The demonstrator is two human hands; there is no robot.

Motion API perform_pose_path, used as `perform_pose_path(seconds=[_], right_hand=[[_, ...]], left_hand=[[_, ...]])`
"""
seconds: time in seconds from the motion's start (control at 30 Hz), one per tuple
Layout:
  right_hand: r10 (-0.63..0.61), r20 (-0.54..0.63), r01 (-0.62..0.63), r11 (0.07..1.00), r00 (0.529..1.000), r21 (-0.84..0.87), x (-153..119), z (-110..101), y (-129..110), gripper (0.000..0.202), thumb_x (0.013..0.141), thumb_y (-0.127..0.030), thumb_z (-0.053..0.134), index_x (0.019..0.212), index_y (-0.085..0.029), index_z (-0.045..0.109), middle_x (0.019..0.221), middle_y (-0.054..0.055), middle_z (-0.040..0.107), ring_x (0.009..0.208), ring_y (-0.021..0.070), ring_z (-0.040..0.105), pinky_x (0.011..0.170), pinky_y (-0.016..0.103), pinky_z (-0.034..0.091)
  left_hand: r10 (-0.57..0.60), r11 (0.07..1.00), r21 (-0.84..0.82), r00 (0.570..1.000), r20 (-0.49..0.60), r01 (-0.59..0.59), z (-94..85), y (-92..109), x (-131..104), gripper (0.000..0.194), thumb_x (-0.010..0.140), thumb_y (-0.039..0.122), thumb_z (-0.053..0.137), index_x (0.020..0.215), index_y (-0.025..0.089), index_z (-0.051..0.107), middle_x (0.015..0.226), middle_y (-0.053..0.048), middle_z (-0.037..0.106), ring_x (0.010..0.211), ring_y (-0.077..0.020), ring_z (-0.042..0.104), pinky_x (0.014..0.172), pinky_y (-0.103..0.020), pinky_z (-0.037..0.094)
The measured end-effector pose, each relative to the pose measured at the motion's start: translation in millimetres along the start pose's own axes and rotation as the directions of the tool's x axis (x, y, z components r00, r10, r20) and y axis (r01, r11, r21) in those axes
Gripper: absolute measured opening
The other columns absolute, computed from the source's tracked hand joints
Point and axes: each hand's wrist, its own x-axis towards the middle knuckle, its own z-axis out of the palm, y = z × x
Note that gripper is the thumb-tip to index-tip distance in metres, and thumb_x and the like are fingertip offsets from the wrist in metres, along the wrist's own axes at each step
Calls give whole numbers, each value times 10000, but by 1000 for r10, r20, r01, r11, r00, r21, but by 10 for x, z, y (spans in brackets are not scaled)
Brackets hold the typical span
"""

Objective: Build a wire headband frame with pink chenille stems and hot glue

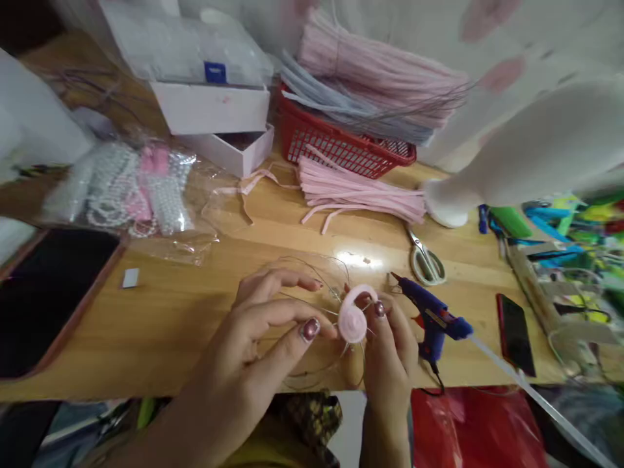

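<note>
A pink fuzzy pipe cleaner (351,324), wound into a small flat spiral with one loose curved end, sits on a frame of thin wires above the table. My right hand (390,344) pinches the loose end between thumb and fingers. My left hand (273,325) is at the left of the spiral, its fingers stretched out and apart; one fingertip reaches the spiral's edge. Thin wires spread from under the coil and loop around it. Whether the left fingers touch a wire is hard to make out.
Right of my hands lie a blue glue gun (431,315) with a long glue stick, scissors (426,260) and a phone (515,335). Behind are pink pipe cleaners (358,188) and a red basket (331,140). Bagged beads (141,185) and a tablet (53,292) lie left.
</note>
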Motion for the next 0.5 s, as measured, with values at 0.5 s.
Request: perform_pose_path(seconds=[0.5], right_hand=[[88,174,-84,996,981,-30,91,-461,87,207,945,-331,597,775,-229,657,767,-6,598,760,149,540,748,280,417]], left_hand=[[-41,997,63,999,15,40,-146,-21,0,229,922,441,577,826,301,732,1126,-37,574,1215,-273,515,1109,-564,354]])
